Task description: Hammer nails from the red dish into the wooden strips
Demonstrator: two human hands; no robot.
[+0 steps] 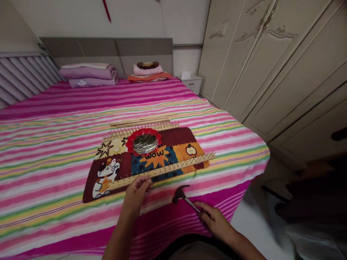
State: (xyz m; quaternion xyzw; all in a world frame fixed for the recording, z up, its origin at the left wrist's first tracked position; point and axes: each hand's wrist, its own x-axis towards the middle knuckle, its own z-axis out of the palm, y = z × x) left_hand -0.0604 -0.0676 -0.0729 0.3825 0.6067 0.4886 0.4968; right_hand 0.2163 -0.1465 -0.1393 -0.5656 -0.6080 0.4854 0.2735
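My right hand is closed around the handle of a claw hammer, its dark head above the bed's near edge. The fingers of my left hand are pinched together at the near wooden strip, on what looks like a nail, mostly hidden by the fingertips. Several nails stand up along this strip, most densely on its right part. Behind it, a red scalloped bowl holds a heap of loose nails. The strip and bowl rest on a patterned mat.
A second strip with a row of upright nails lies behind the bowl, and bare wooden strips lie beyond it. Striped bedding lies under everything. Folded quilts sit by the headboard; a wardrobe stands at right.
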